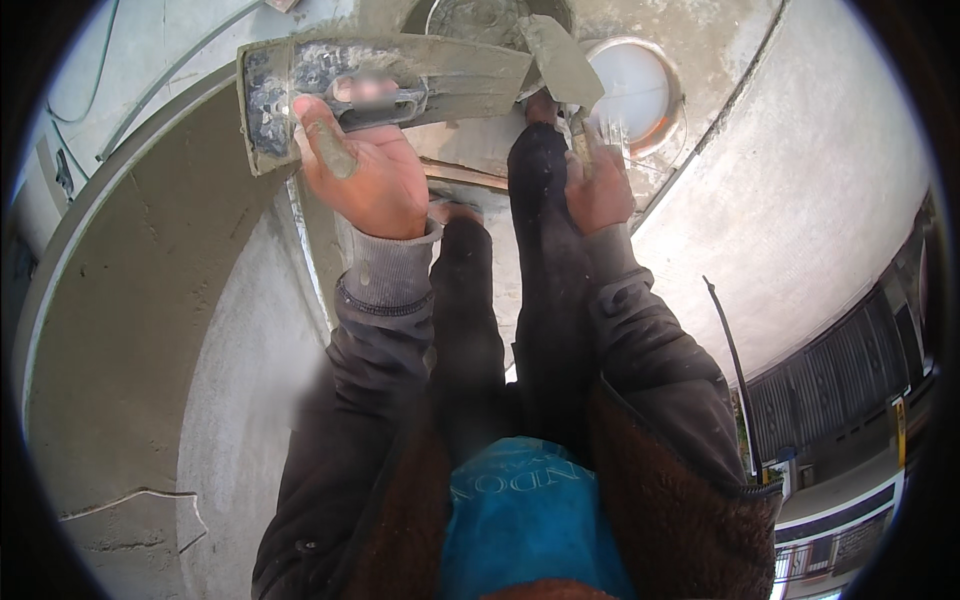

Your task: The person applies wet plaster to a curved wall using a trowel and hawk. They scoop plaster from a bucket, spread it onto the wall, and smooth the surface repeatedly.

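Observation:
My left hand [378, 180] is wrapped around the handle of a long plastering trowel [470, 72]. Grey mortar smears its plate, and a dab of it sticks to my thumb. In my right hand [600, 190] is a smaller trowel [560, 62], its blade coated in mortar and touching or overlapping the right end of the long plate. Beyond both tools sits a round container of wet mortar [475, 18], partly covered by them. A bucket with an orange rim [668, 105] and whitish contents stands just past my right hand.
A curved wall [120, 290] with grey plaster rises on my left, its lower part [240, 380] paler. Between my feet and the containers lies a wooden strip [465, 175]. To the right are a pale surface [790, 200], a thin dark rod [728, 340] and a dark ribbed panel [830, 375].

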Demonstrator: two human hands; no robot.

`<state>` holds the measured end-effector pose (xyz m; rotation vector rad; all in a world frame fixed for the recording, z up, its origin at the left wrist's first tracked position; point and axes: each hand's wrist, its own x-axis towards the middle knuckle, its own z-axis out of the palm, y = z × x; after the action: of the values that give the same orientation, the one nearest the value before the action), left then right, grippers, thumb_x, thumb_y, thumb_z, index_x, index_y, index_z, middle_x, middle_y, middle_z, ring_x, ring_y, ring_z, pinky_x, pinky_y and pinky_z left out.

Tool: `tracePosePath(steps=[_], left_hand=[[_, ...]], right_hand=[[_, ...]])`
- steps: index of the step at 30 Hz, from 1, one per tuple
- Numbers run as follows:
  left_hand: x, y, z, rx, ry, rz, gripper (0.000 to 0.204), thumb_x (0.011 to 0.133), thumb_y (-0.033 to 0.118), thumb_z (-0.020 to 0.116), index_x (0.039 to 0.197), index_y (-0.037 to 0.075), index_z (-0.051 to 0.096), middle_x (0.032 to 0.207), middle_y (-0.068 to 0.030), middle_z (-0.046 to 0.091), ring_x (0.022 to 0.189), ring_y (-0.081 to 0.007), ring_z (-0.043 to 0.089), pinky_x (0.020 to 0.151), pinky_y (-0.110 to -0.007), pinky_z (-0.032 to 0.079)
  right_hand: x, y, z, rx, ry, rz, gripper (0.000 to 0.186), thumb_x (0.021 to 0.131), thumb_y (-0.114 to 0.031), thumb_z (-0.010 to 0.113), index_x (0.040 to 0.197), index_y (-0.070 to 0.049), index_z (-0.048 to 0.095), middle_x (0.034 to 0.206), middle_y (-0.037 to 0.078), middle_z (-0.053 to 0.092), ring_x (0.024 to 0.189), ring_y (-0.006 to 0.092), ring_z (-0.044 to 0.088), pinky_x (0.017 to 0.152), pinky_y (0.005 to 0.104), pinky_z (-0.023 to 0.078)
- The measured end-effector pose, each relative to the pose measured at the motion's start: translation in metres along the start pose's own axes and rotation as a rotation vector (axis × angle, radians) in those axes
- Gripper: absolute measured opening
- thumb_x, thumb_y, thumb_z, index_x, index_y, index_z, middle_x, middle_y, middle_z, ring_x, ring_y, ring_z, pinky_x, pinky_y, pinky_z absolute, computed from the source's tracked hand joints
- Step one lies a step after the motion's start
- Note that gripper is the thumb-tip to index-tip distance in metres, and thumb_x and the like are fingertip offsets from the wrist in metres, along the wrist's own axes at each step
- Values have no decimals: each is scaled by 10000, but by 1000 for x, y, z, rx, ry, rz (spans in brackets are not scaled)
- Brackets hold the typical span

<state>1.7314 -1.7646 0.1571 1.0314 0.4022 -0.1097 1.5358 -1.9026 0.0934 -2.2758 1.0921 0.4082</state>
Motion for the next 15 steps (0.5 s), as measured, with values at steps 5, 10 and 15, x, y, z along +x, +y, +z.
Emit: tracePosePath(steps=[5,10,15], left_hand=[[-11,-18,-3,66,-74,4,173,1051,197,465,1093,30,445,955,-90,516,858,-197,512,818,-373,465],[-21,-38,-29,915,-215,315,156,1056,150,416,1106,2,412,1018,-101,472,875,-195,472,809,-341,418],[-27,-39,-23,1110,-274,427,198,1047,200,460,1059,4,437,895,-62,454,857,-176,455,814,-347,403]], right_hand=[[-14,-37,-6,143,-56,-117,442,888,-214,628,1325,-172,572,1066,121,606,978,344,626,801,459,519],[-25,-88,-43,221,-83,-188,434,860,-174,687,1285,-143,610,986,124,626,894,343,640,749,423,526],[-21,-106,-61,310,-13,-295,444,859,-184,667,1294,-134,598,974,130,600,847,347,636,729,423,528]])
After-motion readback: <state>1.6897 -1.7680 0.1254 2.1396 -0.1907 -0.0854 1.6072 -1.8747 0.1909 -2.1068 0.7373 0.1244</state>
